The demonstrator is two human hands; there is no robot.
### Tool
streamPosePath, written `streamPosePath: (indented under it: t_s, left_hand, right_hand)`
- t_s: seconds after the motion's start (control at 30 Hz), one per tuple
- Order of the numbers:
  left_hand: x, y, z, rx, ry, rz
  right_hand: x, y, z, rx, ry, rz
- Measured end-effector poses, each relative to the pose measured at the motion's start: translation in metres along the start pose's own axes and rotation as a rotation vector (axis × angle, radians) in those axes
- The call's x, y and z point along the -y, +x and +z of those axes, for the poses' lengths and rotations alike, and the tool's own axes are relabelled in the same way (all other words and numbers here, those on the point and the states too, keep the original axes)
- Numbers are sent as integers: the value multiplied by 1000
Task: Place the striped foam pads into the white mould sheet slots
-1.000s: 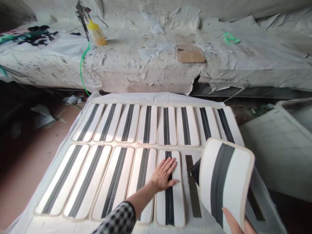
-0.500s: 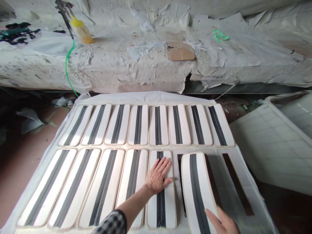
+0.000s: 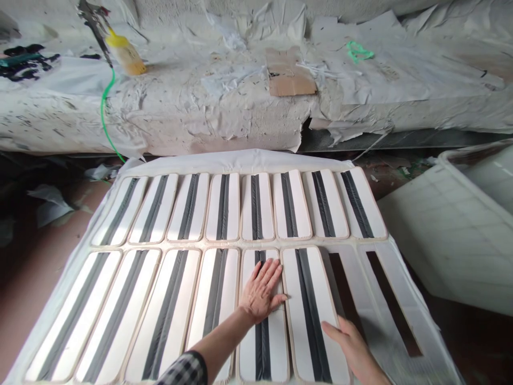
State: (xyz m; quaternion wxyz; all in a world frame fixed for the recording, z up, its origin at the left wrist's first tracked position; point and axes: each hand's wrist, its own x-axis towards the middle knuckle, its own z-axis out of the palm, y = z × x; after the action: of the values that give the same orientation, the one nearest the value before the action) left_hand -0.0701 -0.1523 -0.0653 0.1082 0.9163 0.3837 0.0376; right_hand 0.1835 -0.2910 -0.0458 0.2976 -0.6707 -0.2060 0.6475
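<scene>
Near row, w/ my left hand (image 3: 261, 291) spread flat on the fifth striped pad (image 3: 263, 315); right hand (image 3: 355, 350) open, fingers resting on the sixth striped pad (image 3: 315, 310) just beside it, toward the white board's (image 3: 240, 160) near right corner. Two dark strips (image 3: 390, 305) lie bare at right.

Far row: eight pads (image 3: 256, 207) side by side along the far edge of the sheet (image 3: 240, 160).
Near row: six pads, from the left edge.
Left hand (image 3: 261, 291): on the fifth near pad (image 3: 262, 342).
Right hand (image 3: 352, 350): at the right edge of the sixth pad (image 3: 310, 313).
Near right corner: two slots (image 3: 393, 305).
Bench (image 3: 240, 101): behind the sheet.
Bottle (image 3: 125, 53): on the bench, far left.
</scene>
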Motion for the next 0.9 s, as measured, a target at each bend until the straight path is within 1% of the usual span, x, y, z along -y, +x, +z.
streamPosePath:
  t_s: [0.2, 0.3, 0.43, 0.57, 0.63, 0.77, 0.83, 0.9]
  left_hand:
    - [-6, 6, 3, 4, -18, -23]
    - [-7, 9, 5, 0, -29, -2]
    - [-13, 17, 6, 20, -38, 65]
    - [-23, 29, 11, 55, -51, 114]
    - [-27, 33, 14, 61, -54, 125]
    - [-30, 35, 19, 59, -43, 120]
    - [-31, 35, 19, 58, -33, 119]
    - [-33, 35, 19, 60, -26, 119]
  right_hand:
    - [11, 4, 3, 24, 109, 42]
    - [15, 5, 5, 21, 128, 86]
    - [14, 7, 7, -51, 33, 77]
    - [5, 11, 7, -125, -9, 96]
    - [2, 11, 6, -124, -1, 101]
    - [-2, 10, 6, -70, 23, 93]
    - [-4, 10, 5, -72, -9, 81]
    - [-4, 11, 5, -101, -85, 61]
